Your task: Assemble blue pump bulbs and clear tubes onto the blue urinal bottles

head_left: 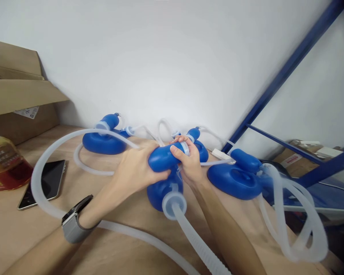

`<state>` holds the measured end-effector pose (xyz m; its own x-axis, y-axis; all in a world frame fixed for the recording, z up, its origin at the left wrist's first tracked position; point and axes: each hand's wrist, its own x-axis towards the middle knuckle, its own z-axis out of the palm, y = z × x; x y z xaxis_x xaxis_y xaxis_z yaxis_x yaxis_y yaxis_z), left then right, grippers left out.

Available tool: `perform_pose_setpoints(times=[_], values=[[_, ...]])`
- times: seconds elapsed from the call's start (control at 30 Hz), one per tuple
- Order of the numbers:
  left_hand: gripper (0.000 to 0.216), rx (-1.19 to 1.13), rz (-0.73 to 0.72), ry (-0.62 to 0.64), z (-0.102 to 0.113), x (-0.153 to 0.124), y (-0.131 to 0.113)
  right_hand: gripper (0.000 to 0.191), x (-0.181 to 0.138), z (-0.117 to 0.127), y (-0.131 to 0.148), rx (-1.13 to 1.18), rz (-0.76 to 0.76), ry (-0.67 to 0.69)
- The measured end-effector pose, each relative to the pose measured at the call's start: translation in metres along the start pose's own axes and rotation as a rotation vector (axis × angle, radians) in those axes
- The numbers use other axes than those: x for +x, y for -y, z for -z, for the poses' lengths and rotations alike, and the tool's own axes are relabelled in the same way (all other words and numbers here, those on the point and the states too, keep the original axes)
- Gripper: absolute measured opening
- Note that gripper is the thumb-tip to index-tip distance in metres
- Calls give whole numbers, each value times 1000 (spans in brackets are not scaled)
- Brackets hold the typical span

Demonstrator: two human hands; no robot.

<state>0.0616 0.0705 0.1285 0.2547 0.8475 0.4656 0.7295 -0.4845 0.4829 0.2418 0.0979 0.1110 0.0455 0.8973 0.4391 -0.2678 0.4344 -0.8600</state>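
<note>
blue bag [163,158] gripped by both hands [137,168], its far end seemingly hidden beneath fingers [179,152].

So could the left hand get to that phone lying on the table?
Probably yes. The phone lies on the table on that hand's side, with nothing standing between. But the left hand is closed round the blue bulb, and a ribbed hose lies across the phone's near end.

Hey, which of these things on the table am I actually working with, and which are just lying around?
In hand: blue pump, gripped by left hand and right hand; its ribbed hose; likely the other blue pumps.
Lying about: phone, cardboard box, red packet.
</note>
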Motion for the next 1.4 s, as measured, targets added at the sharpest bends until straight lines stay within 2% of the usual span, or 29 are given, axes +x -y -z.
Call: perform_pose_setpoints(times=[0.1, 0.17, 0.23, 0.3, 0.37, 0.4, 0.47, 0.53, 0.6, 0.67, 0.73, 0.87, 0.97, 1.03, 1.13, 1.3, 1.4], values=[[56, -62, 14, -27, 0, 0, -1, 58, 3, 2, 3, 18, 38, -42], [61, -51, -5, -7, 3, 1, 2, 58, 8, 7, 8, -19, 52, 11], [66, -12, -35, 31, 9, 3, 7, 56, 13, 17, 15, -26, 34, 53], [71, 29, -35, 35, 19, 7, 16, 54, 20, 34, 23, -44, 13, 38], [78, 90, -9, 19, 31, 12, 27, 50, 26, 58, 29, -215, 10, 28], [82, 131, 4, 33, 37, 14, 34, 48, 29, 72, 30, -384, -12, 58], [86, 221, 9, 131, 48, 19, 48, 46, 34, 97, 26, -806, -123, 226], [85, 283, 3, 260, 56, 22, 62, 48, 36, 117, 17, -1096, -300, 461], [83, 297, 1, 338, 59, 24, 73, 57, 37, 126, 6, -1174, -461, 625], [82, 288, -1, 354, 59, 24, 78, 72, 36, 125, 0, -1159, -508, 668], [82, 286, -19, 353, 58, 23, 77, 74, 34, 114, 2, -1098, -400, 634], [87, 240, -100, 346, 54, 19, 58, 39, 23, 71, 19, -854, 15, 559], [83, 210, -136, 302, 52, 15, 42, 24, 11, 41, 24, -816, 230, 686], [77, 222, -144, 263, 52, 12, 37, 22, 6, 31, 24, -797, 337, 720], [74, 227, -206, 256, 52, 11, 38, 22, 3, 29, 27, -839, 496, 699], [75, 115, -356, 350, 55, 13, 42, 20, -1, 28, 35, -801, 611, 786], [73, 87, -352, 433, 64, 15, 46, 23, -6, 33, 42, -572, 566, 733]])
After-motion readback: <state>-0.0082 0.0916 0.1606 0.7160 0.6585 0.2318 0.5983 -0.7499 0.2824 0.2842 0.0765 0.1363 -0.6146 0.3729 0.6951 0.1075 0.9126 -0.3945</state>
